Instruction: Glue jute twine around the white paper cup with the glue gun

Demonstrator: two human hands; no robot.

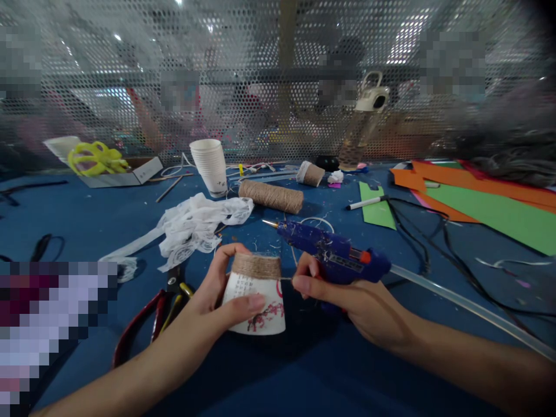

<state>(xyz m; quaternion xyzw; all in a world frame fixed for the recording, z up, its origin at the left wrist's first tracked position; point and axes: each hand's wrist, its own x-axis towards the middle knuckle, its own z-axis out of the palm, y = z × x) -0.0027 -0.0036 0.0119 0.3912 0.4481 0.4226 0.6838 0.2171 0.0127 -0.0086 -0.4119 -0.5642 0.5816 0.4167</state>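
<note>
My left hand [230,301] is closed around an upturned paper cup [264,315] printed with pink blossoms and writing. Brown twine [257,266] is wound in a band around the cup's narrow upper end. From that band a short strand runs to my right hand [334,286], whose thumb and forefinger pinch it. The same hand also has a blue hot glue gun [332,246] in its grip, nozzle pointing left and a long clear glue stick [456,298] sticking out behind. Beyond the cup lies the twine spool [271,196].
White lace [191,226] lies heaped left of centre, near red-handled pliers [139,324]. Stacked paper cups [209,165], a box [125,174] with yellow scissors [98,159] and a bottle [362,124] stand along a perforated screen [260,75]. Coloured sheets [490,202] and black cords [449,231] are on the right.
</note>
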